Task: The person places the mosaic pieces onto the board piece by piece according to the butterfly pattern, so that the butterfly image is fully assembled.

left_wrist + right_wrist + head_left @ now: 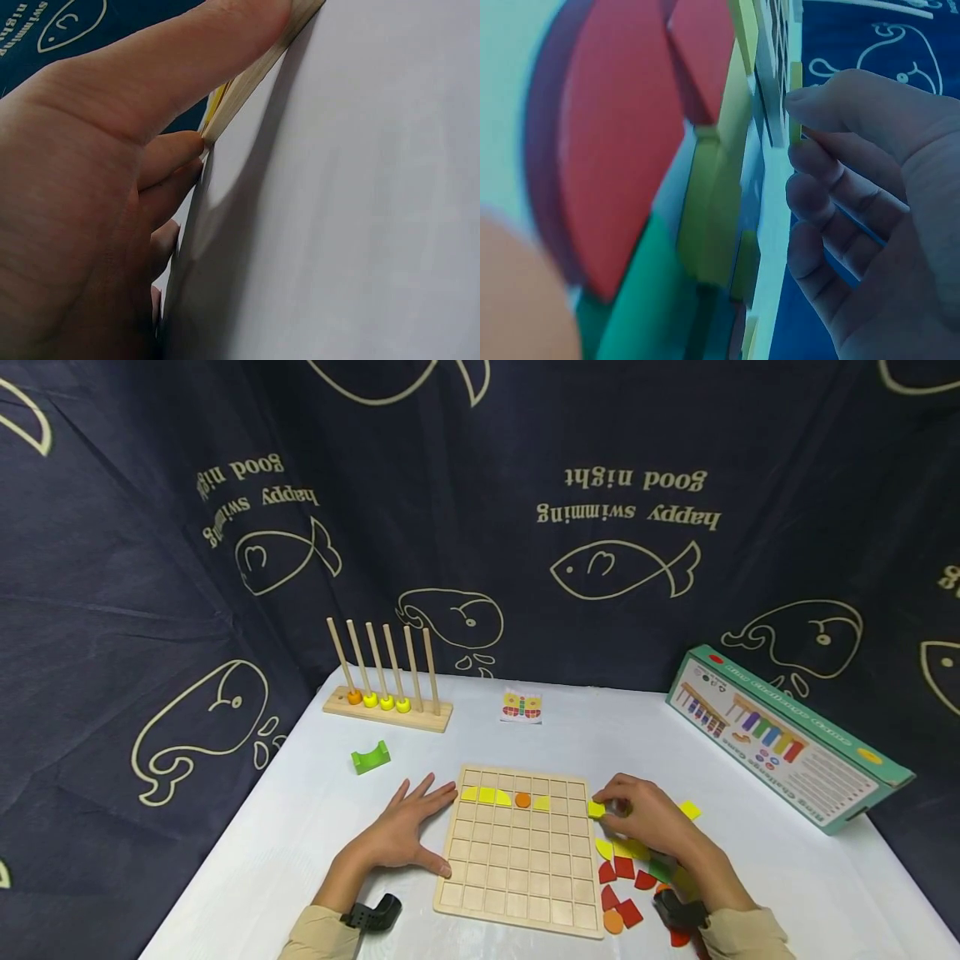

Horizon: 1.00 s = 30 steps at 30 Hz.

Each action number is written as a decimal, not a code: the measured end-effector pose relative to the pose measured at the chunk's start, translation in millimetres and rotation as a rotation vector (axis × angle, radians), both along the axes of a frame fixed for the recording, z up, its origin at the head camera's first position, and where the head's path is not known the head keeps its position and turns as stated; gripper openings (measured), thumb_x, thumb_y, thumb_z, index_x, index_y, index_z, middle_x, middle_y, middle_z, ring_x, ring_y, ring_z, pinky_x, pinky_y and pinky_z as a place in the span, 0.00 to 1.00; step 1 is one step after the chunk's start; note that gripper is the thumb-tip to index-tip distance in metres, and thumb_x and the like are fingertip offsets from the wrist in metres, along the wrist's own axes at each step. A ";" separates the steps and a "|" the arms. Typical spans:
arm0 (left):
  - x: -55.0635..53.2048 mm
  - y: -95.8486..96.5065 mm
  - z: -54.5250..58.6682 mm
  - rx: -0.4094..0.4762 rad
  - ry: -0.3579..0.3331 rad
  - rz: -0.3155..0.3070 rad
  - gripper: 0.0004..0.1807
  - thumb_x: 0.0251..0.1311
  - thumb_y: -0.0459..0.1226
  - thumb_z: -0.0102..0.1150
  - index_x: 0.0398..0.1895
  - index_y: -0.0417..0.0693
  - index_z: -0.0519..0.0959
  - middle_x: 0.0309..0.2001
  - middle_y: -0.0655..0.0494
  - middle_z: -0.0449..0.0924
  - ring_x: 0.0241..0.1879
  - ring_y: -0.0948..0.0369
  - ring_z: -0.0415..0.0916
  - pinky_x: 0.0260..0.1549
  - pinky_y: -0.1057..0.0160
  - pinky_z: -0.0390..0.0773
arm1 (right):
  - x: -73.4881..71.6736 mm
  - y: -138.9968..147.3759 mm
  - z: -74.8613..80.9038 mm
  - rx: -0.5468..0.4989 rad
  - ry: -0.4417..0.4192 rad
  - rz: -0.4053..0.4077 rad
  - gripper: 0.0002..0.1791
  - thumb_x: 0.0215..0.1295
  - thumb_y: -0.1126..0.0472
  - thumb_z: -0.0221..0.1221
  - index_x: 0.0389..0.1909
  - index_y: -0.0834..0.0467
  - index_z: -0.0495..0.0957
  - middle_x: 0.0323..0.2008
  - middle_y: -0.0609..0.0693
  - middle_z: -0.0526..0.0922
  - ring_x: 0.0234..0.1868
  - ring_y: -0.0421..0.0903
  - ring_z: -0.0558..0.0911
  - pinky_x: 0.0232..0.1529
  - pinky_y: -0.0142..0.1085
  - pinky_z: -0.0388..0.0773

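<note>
A wooden grid board (517, 860) lies on the white table. In its second row sit several yellow pieces, among them a yellow square (486, 795), and an orange disc (522, 800). With fingers spread, my left hand (401, 828) rests against the board's left edge; thumb and fingertips touch the frame in the left wrist view. My right hand (647, 812) pinches a yellow square tile (596, 809) between thumb and fingers beside the board's right edge. In the right wrist view this yellow tile (796, 101) is seen edge-on.
Loose red, green, yellow and orange pieces (624, 867) lie right of the board, partly under my right forearm. Behind stand a peg rack (390, 714) with rings, a green curved block (371, 757), a butterfly pattern card (521, 707) and a green game box (780, 735).
</note>
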<state>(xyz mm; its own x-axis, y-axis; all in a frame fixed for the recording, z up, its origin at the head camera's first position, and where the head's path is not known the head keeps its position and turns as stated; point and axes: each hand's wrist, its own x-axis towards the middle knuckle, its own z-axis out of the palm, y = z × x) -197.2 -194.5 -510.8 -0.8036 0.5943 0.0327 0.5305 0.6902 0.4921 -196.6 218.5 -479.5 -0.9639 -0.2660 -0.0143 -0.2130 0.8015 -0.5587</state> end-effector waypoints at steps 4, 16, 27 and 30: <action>-0.1 0.3 0.1 -0.002 0.001 0.001 0.67 0.25 0.72 0.68 0.74 0.53 0.59 0.74 0.61 0.53 0.74 0.52 0.36 0.68 0.44 0.31 | -1.7 -6.5 0.6 -0.005 0.013 0.018 0.14 0.50 0.57 0.70 0.40 0.46 0.86 0.34 0.38 0.77 0.34 0.41 0.73 0.34 0.33 0.74; -0.2 1.7 1.4 -0.006 -0.005 0.013 0.67 0.24 0.72 0.69 0.74 0.53 0.60 0.74 0.61 0.52 0.74 0.52 0.37 0.68 0.44 0.30 | -10.7 -28.5 0.4 -0.005 0.063 0.116 0.13 0.52 0.59 0.70 0.41 0.50 0.86 0.34 0.39 0.77 0.32 0.40 0.72 0.32 0.34 0.72; 0.6 0.5 0.4 0.006 -0.005 0.013 0.67 0.24 0.72 0.69 0.73 0.53 0.60 0.74 0.61 0.53 0.74 0.52 0.37 0.68 0.44 0.30 | -12.8 -45.8 -1.2 0.032 0.062 0.142 0.13 0.53 0.57 0.70 0.41 0.49 0.86 0.33 0.38 0.76 0.32 0.39 0.72 0.36 0.36 0.73; 0.7 0.4 0.7 0.005 -0.006 0.012 0.67 0.24 0.71 0.69 0.73 0.53 0.60 0.74 0.61 0.53 0.74 0.52 0.37 0.68 0.44 0.30 | -14.4 -47.3 -1.3 0.040 0.049 0.126 0.13 0.53 0.57 0.69 0.41 0.50 0.86 0.31 0.39 0.75 0.31 0.40 0.72 0.34 0.36 0.71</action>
<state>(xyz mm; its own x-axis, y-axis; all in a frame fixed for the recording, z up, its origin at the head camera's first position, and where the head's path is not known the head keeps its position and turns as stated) -196.6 -194.1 -510.1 -0.8111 0.5841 0.0313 0.5191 0.6940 0.4989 -211.0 171.2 -480.8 -0.9228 -0.3849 0.0186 -0.3391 0.7882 -0.5135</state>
